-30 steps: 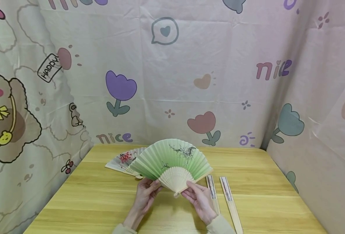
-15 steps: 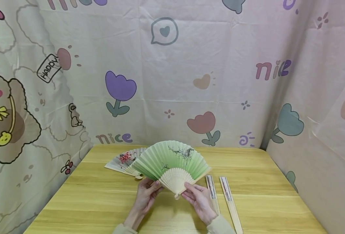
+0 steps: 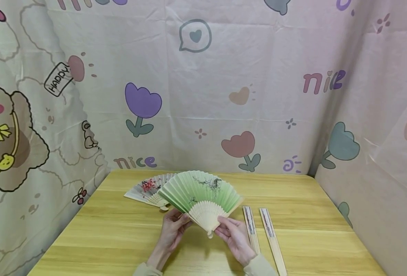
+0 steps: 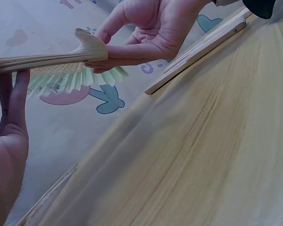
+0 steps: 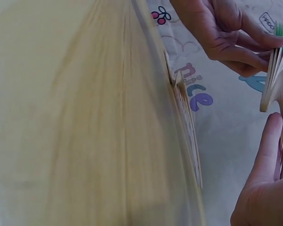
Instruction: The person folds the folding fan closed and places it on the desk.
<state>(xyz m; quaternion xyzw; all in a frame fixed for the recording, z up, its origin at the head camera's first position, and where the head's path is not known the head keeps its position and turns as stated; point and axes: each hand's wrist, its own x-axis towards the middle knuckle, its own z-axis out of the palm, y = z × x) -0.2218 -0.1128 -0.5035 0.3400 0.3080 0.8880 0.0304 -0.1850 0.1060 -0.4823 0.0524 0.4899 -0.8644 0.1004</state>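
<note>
A green folding fan with a dark branch print is spread above the table, its pale ribs meeting at a pivot that points toward me. My left hand pinches its left edge between thumb and fingers. On the other side my right hand pinches the right guard stick close to the pivot. The left wrist view shows the fan's ribs edge-on, held by both hands above the table. In the right wrist view the fan's pivot end sits between the two hands.
Behind the green fan lies a spread grey-white fan with red blossoms, partly covered. Two folded fans, one inner and one outer, lie right of my right hand. A printed cloth hangs behind the wooden table.
The green fan has sunk a little, and its right edge has drawn inward, so it is spread slightly less wide. Both hands keep their grip in nearly the same place.
</note>
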